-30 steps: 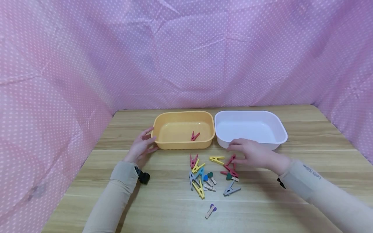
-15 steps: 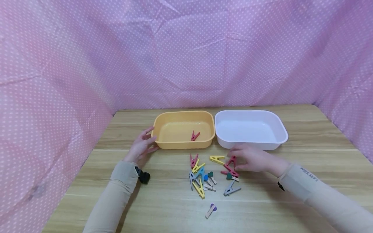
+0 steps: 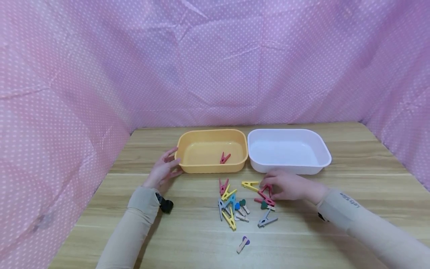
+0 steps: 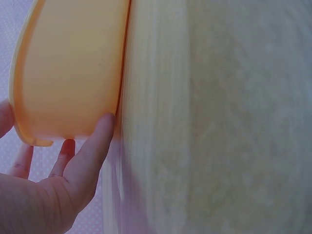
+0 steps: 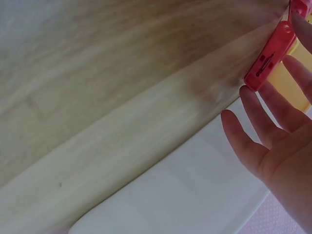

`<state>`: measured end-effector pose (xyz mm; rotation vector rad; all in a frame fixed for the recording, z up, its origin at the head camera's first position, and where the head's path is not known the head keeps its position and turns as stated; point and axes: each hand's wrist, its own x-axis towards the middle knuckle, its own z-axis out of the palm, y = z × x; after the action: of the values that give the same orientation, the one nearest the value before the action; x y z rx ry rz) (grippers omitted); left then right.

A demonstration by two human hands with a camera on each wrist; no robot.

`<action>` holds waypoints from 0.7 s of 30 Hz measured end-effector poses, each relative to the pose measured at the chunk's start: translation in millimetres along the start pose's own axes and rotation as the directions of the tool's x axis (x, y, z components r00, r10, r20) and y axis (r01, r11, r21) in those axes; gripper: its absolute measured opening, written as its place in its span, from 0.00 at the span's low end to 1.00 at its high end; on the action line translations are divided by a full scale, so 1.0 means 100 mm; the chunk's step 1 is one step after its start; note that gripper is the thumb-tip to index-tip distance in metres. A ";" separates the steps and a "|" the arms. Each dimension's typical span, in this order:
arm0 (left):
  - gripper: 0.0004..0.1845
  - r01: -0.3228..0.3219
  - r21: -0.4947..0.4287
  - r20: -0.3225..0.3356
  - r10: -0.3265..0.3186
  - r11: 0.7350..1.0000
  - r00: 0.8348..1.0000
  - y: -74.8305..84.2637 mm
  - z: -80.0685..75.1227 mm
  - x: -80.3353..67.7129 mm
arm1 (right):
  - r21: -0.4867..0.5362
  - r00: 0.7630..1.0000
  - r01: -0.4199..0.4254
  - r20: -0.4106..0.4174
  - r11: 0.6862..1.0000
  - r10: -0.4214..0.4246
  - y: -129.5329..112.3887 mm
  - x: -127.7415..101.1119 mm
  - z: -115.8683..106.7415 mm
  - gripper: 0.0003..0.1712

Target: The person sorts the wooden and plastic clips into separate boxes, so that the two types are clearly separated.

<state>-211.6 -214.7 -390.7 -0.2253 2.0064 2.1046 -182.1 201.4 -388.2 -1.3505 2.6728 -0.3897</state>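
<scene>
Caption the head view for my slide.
Left hand on the orange tub, right hand at red clips in front of the white tub.

The left wrist view crops the orange bin (image 4: 73, 68).

The left arm (image 3: 124, 228) slants forward in its sleeve, and over its wrist (image 3: 151, 183) I can see the left hand (image 3: 161, 170), its fingers (image 4: 90, 148) spread, pointing ahead and inward. Across from those fingertips, the right arm (image 3: 362, 216) comes in at an angle, forearm trailing well behind its own fingers (image 5: 256, 114). The right hand (image 3: 285, 185) shows its back from above, digits fanned and only gently bent, the thumb (image 5: 303, 30) standing apart from the index finger (image 5: 298, 75).
</scene>
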 end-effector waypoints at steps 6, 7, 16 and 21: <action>0.32 0.010 -0.006 -0.004 -0.010 1.000 1.000 0.01 0.01 -0.01 | -0.019 1.000 0.000 0.008 1.000 0.000 0.00 0.02 0.02 0.19; 0.32 0.012 -0.009 -0.004 -0.012 1.000 1.000 0.01 0.01 -0.01 | -0.022 1.000 -0.007 0.012 1.000 0.007 0.00 0.02 0.02 0.19; 0.32 0.004 -0.006 -0.002 -0.004 1.000 1.000 0.03 0.01 -0.01 | -0.047 0.999 -0.027 0.016 0.999 0.028 -0.05 0.04 -0.02 0.17; 0.32 0.007 0.008 0.009 -0.007 1.000 1.000 0.03 0.00 -0.02 | -0.041 0.999 -0.039 0.013 0.998 0.039 -0.07 0.03 -0.02 0.17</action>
<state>-210.4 -214.8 -386.8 -0.2202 2.0053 2.0899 -178.9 194.8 -384.3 -1.3048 2.7061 -0.3220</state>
